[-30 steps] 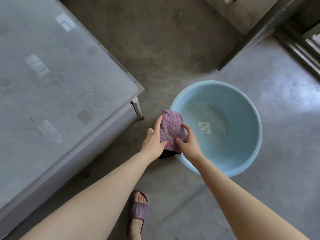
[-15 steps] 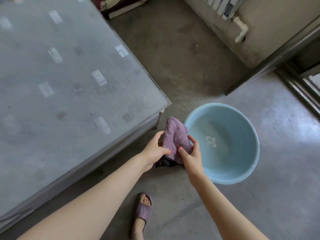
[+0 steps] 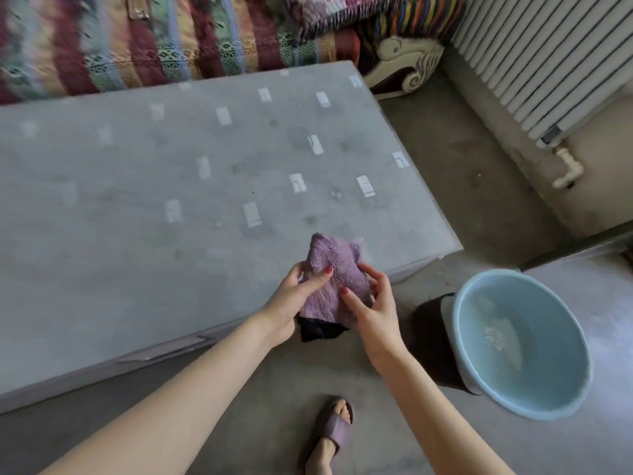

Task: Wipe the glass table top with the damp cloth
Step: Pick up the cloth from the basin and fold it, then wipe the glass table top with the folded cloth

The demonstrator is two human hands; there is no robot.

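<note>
Purple damp cloth [image 3: 334,282], bunched and part folded, held up between both hands above the near right edge of the glass table [image 3: 171,217], not yet laid on the glass. Left hand [image 3: 294,296] clamped on the cloth's left side, thumb pressed across its face; right hand [image 3: 371,303] pinching the right side, thumb on top and fingers curled behind. A dark layer hanging below the purple, hard to tell whether lining or a second rag.

Best done, by judgement: fold into a flat pad so a broad clean face meets the glass, then press down with a flat palm and sweep in long overlapping passes from the far edge toward the near one. Dull smudges and pale rectangular patches scattered over the top, so likely worth turning the pad to a fresh face midway. Loose corners better tucked in, to avoid streaks.

Light blue plastic basin [image 3: 520,344] on the concrete floor [image 3: 462,166] to the right, just beside the table corner, holding what looks like shallow, slightly cloudy water.
</note>
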